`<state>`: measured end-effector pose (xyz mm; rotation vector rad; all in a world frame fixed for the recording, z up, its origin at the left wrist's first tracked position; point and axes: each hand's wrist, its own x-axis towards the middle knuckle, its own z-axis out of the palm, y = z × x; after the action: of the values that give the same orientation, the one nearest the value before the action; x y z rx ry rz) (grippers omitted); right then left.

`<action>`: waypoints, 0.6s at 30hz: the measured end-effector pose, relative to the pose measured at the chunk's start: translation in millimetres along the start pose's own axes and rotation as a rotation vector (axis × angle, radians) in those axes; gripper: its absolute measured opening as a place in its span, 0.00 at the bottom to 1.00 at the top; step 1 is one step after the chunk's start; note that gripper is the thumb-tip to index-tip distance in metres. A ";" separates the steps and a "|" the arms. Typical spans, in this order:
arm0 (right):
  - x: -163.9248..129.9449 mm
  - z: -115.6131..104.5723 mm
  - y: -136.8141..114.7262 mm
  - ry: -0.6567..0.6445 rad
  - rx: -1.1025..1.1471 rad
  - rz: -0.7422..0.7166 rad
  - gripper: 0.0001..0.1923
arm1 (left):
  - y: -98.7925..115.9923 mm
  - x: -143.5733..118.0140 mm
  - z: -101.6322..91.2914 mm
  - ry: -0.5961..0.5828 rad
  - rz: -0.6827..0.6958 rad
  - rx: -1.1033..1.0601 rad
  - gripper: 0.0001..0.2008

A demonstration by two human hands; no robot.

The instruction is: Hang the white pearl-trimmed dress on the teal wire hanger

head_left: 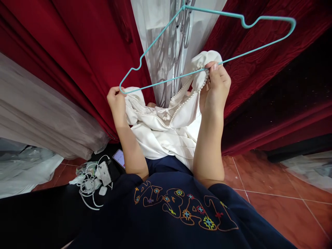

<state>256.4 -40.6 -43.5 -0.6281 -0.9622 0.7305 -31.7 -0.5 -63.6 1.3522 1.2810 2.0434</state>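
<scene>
A light-blue clothes hanger [166, 81] is held up across the view, its right end higher than its left. A white dress [168, 138] with pearl beading along the neckline drapes over my lap below it. My left hand [116, 102] pinches the hanger's left corner together with the dress's left shoulder. Farther right, my right hand [218, 81] grips the hanger's bottom bar and the beaded edge of the other shoulder. The right end of the hanger sticks out free past that hand. Folds of cloth hide some of the fingertips.
Dark red curtains [85, 52] hang on both sides, with sheer white fabric [153, 45] between them. At my left, a black surface [52, 211] carries a phone [118, 158], a white cable [86, 190] and a charger. Red floor tiles [259, 176] show at right.
</scene>
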 end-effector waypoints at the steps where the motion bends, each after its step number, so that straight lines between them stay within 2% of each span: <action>1: 1.3 -0.5 1.5 0.001 -0.006 -0.004 0.20 | 7.5 6.8 -4.2 0.002 0.028 0.001 0.08; 4: 6.7 -2.1 8.0 -0.007 -0.023 -0.042 0.25 | 40.4 20.1 -8.3 -0.058 0.085 0.018 0.08; 8: 10.5 -1.8 15.2 -0.017 0.003 -0.091 0.24 | 88.2 22.4 -0.1 -0.176 -0.006 0.066 0.05; 11: 10.0 -0.1 18.6 -0.017 0.036 -0.085 0.24 | 111.0 21.0 10.8 -0.221 -0.022 0.204 0.04; 15: 9.6 -0.9 21.9 -0.023 -0.016 -0.051 0.23 | 122.8 23.3 29.3 -0.237 0.141 0.392 0.06; 18: 11.7 -3.8 25.6 -0.039 -0.116 -0.046 0.26 | 129.7 21.8 38.9 -0.207 0.304 0.311 0.03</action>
<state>257.3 -16.5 -58.7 -0.6930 -1.0573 0.6511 13.2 -33.2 61.7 1.9497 1.4112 1.8752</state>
